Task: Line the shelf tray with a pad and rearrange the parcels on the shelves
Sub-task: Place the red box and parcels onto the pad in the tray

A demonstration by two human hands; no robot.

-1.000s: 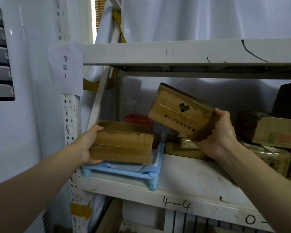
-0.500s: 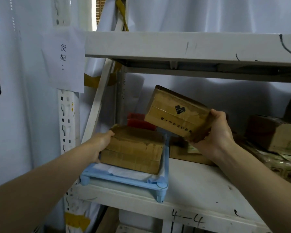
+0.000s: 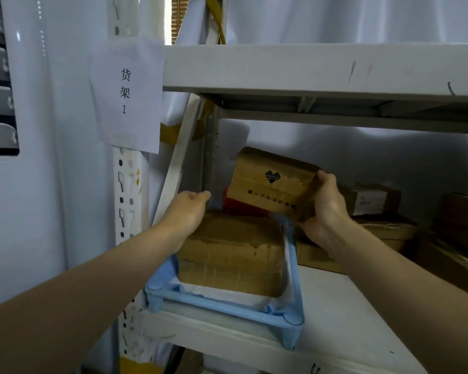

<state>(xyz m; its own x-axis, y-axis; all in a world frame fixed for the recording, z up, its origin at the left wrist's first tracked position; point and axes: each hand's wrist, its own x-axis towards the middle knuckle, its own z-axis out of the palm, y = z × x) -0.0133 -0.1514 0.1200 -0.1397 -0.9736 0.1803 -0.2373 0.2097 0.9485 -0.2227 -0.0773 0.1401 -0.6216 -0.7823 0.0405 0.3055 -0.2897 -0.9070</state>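
Right hand: my right hand [image 3: 325,209] grips the right end of a heart box [image 3: 272,184], fingers curled over its top edge and the palm under its lower corner.
Heart box: I hold it in the air, tilted, with its printed face toward me; it hangs above the back right corner of the tray [image 3: 222,309] and in front of a red item [image 3: 238,207] at the back.
Left hand: my left hand [image 3: 185,214] rests on the upper left edge of the stack [image 3: 230,252], fingers loosely bent toward the back post; I cannot tell whether they curl round anything.
Stack: two brown parcels, one on the other, sit inside the tray, between my two hands and lower than the heart box.
Tray: light blue, on the shelf [image 3: 343,314] at its left end, touching the front edge.
Pad: a white pad [image 3: 214,291] lines the tray under the stack, its edges showing at the front and right.
Other parcels: more boxes [image 3: 373,199] lie to the right, behind my right forearm.
Label: a paper sign [image 3: 126,93] hangs on the left post.
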